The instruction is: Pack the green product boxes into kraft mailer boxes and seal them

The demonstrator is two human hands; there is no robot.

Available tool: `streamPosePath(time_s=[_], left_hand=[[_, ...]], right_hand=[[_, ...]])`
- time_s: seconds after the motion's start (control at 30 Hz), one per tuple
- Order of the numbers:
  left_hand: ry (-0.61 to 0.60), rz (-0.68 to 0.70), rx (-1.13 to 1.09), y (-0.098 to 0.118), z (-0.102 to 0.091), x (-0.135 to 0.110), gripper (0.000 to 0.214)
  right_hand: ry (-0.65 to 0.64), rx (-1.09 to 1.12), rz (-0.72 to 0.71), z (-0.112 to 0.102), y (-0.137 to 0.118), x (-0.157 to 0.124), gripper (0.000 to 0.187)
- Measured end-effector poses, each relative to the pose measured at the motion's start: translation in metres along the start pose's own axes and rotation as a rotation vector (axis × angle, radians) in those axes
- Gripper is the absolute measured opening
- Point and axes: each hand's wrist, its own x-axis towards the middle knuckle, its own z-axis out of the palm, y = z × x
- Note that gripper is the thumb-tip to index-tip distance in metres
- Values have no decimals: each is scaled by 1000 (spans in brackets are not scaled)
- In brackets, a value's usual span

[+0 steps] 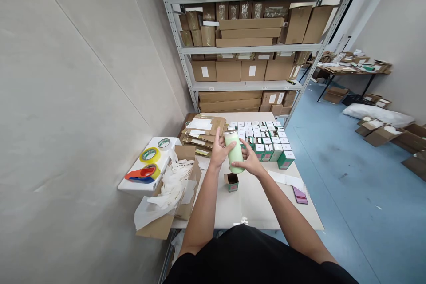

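Black cloth of the wearer's shirt (pixel 256 257) fills the bottom edge, and from it both bare forearms (pixel 204 204) reach over a pale table (pixel 253 208). Left hand (pixel 219 151) and right hand (pixel 251 161) are closed together on a light green tumbler (pixel 235 154), the left on its upper side, the right lower down with its thumb across the front. It is held up off the tabletop, long axis near upright with a slight lean, its base end toward a small open-topped box (pixel 233 185). That box stands just on the body side of the tumbler, between the forearms; the right hand, gripping lower, seems nearer its mouth. Tabletop stretches from it to the near edge; a carton of white paper (pixel 159 227) bounds the left, a phone (pixel 300 195) lies well apart by the right edge, and white-topped boxes (pixel 286 158) crowd the far side.
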Motion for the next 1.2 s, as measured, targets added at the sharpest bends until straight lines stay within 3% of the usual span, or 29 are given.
streamPosePath(time_s=[0.1,0.27,0.33,0.47,0.6,0.77,0.93,1.1,1.2], left_hand=[[37,4,45,1,0,2,129],[-9,-60,-37,2,-5,2,131],[-43,-55,-50,0,-7,2,131],[28,-27,-23,-5,-11,2,135],[4,-58,-50,-6,-15,2,135],[-27,-22,27,-4,-18,3,128],[-68,-69,-41,-8,-21,1,126],[16,-75,-32,-16,-22,1,124],[22,-105,-73,-22,-25,2,124]], right_hand=[[81,-46,-24,3,-1,0,128],[-100,39,43,2,2,1,123],[-62,3,48,3,6,2,129],[108,-108,-3,8,14,3,133],[-28,-18,-3,9,17,2,126],[98,-128,14,9,18,1,132],[-33,-44,35,11,21,-1,134],[80,-109,51,15,26,-3,139],[47,-109,38,15,28,-5,133]])
